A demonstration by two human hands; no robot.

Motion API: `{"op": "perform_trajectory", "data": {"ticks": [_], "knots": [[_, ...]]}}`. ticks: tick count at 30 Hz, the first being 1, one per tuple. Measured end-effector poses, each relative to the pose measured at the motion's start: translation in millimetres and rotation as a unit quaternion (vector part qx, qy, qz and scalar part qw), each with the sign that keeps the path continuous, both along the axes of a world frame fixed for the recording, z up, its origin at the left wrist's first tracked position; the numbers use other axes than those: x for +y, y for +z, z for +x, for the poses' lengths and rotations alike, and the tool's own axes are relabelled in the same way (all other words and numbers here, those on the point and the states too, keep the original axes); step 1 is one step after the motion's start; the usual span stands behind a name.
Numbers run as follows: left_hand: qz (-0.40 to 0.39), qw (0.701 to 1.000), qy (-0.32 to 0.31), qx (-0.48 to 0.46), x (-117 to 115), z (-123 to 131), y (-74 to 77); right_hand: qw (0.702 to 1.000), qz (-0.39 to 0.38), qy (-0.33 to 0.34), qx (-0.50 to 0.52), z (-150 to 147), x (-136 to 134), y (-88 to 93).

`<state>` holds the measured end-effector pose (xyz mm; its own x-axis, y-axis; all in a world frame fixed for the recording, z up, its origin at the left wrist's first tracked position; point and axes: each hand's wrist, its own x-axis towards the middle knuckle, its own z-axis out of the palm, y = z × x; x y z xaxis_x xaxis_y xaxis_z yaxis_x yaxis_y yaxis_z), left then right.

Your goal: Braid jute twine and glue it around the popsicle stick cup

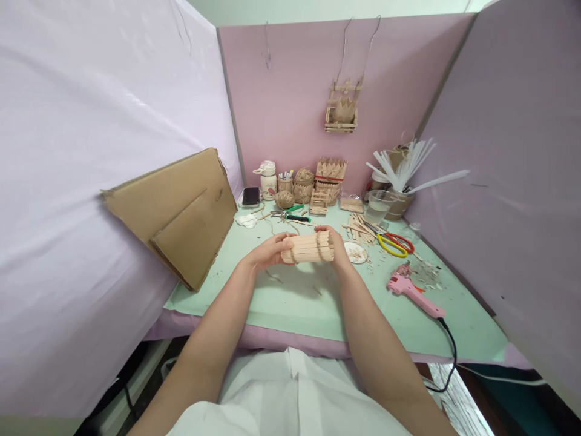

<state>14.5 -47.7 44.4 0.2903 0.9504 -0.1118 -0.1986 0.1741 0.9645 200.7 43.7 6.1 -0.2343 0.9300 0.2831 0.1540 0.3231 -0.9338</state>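
Observation:
Between my two hands, above the green tabletop, lies a popsicle-stick cup [307,249] on its side, its pale sticks ringed by twine near both ends. My left hand [271,251] grips its left end, thumb over the sticks. Round the right end my right hand [336,247] is closed, its fingers partly hidden behind the cup. Just beyond it are green-and-black pliers [297,217] and loose twine. Close to my right hand sits a small white dish [356,252] with wood scraps.
A pink glue gun [415,295] with a black cord lies at right, near red and yellow scissors [393,243]. Cardboard [181,212] leans at left. Along the back stand a bottle [268,180], a twine ball [284,200] and a plastic cup [377,206]. A stick swing [342,112] hangs above.

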Motion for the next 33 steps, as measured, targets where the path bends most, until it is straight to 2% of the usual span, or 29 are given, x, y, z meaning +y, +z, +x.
{"op": "perform_trajectory", "data": {"ticks": [4,7,10,12,16,21,27,33], "knots": [[0.07,0.993,-0.001,0.096,-2,0,2.4,0.979,-0.154,0.034,0.128,5,-2,8.1],[0.119,0.974,-0.002,0.194,0,2,-0.5,0.973,-0.178,0.022,0.145,9,-5,17.5],[0.155,0.942,0.003,0.299,2,5,-3.9,0.991,-0.116,0.027,0.066,10,-10,23.9],[0.172,0.927,0.001,0.333,2,8,-5.2,0.997,-0.059,0.039,0.016,10,-14,25.4],[0.19,0.917,0.006,0.349,1,11,-5.9,0.996,0.044,0.038,-0.062,8,-19,24.9],[0.195,0.914,0.026,0.355,2,14,-8.8,0.976,0.173,0.057,-0.12,11,-25,28.7],[0.199,0.905,0.105,0.36,7,14,-12.4,0.964,0.215,0.09,-0.128,9,-32,33.8],[0.197,0.906,0.118,0.354,4,18,-9.1,0.953,0.255,0.1,-0.132,0,-36,33.7]]}}
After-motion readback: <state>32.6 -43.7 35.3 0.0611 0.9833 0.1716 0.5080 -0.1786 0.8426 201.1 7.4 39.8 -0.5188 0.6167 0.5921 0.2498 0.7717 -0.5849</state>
